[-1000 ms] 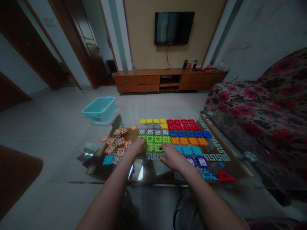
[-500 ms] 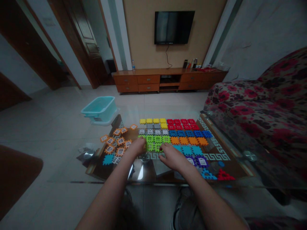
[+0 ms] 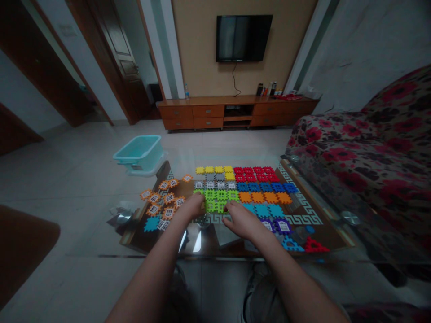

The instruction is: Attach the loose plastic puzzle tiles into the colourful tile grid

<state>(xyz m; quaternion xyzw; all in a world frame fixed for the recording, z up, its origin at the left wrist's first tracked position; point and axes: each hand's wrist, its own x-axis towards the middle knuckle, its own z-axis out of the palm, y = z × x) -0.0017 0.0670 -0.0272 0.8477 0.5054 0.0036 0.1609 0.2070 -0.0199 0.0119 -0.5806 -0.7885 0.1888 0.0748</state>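
Observation:
On the glass table, two rows of green interlocking plastic tiles (image 3: 211, 196) with window cut-outs lie between my hands. My left hand (image 3: 194, 207), fingers curled, grips the left end of the lower green row; its fingertips partly cover the tile there. At the other end, my right hand (image 3: 238, 219) bends its fingers onto the lower row's right tile, with the thumb lower and a little apart. Just beyond lie grey tiles with white windows (image 3: 221, 185). Right of the green rows are orange tiles (image 3: 257, 197) and light blue tiles (image 3: 262, 211).
Yellow tiles (image 3: 209, 170), red tiles (image 3: 248, 174) and blue tiles (image 3: 265, 187) lie farther back. Orange-framed window tiles (image 3: 169, 198) are scattered left. Purple tiles (image 3: 283, 226) and a red triangle (image 3: 315, 245) lie near right. A teal bin (image 3: 138, 152) and floral sofa (image 3: 350, 148) flank the table.
Both hands stay at the ends of the green row with almost no visible movement. The view has shifted very slightly.

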